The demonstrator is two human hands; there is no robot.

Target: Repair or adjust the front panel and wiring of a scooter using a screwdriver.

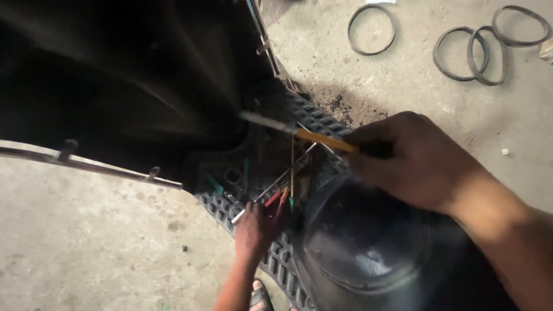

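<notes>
The right hand grips a yellow-handled screwdriver over the scooter footboard; the left hand closes on coloured tools

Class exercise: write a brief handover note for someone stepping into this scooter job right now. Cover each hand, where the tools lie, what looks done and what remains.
Right hand: gripping a yellow-handled screwdriver, tip aimed into the dark front panel.
Left hand: on the bundle of tools lying on the ribbed footboard; grip unclear.
Rubber rings lie on the concrete floor.
Done: nothing visibly removed.
Left: whatever the screwdriver is working on, hidden in shadow.
</notes>
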